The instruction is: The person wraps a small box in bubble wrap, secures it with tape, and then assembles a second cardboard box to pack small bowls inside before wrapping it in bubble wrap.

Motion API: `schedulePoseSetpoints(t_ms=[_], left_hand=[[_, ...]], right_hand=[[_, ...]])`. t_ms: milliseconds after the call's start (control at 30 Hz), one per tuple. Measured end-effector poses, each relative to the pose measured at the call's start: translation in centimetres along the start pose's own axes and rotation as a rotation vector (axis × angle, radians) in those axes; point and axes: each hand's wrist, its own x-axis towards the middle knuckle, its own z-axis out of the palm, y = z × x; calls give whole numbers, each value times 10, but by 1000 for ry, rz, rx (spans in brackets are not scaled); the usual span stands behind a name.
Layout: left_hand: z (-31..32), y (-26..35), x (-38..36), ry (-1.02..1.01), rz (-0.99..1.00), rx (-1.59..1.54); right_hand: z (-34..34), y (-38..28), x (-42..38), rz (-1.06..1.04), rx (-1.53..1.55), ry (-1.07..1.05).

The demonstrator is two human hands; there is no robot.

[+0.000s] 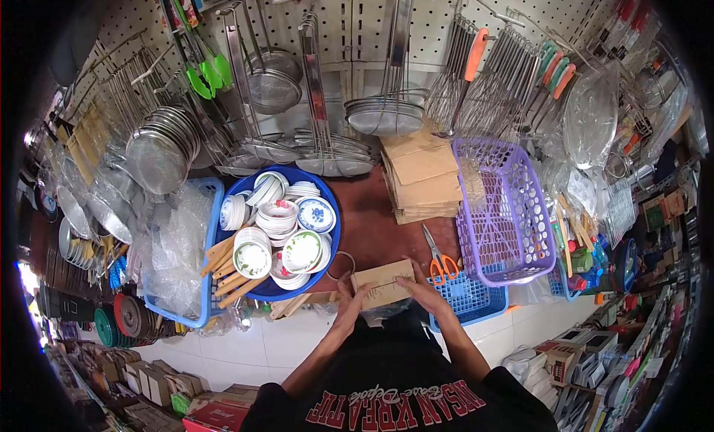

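Note:
A small brown kraft-paper packet (384, 285) with dark printed lines on its top face is held level close to my body. My left hand (349, 300) grips its left end, fingers closed round the edge. At the opposite end my right hand (422, 292) is closed on it too. What the packet contains is hidden. Just beyond my right hand lie scissors (440, 261) with orange handles, blades pointing away from me. Farther back sits a stack of flat brown paper bags (421, 179).
A blue round basin (332, 209) on the left holds several small patterned bowls (284, 224) and wooden handles. Purple (465, 231) and blue baskets (476, 302) flank the right side. Strainers (383, 118) and whisks (476, 82) hang from the pegboard.

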Motion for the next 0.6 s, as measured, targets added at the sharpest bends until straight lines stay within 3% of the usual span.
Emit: schedulePoseSetpoints(t_ms=[100,200,367,600], left_hand=[[-7,-6,6,-108,39,109],[-8,3,5,-180,60,117],[3,81,-5,-287,108,153],[-2,149,-1,-390,450,207]], right_hand=[[1,-11,-8,172,232,-32],[12,-48,-21,140,219,3],[20,-88,-22,66,135,-75],[57,-152,-45,-178,119,-106]])
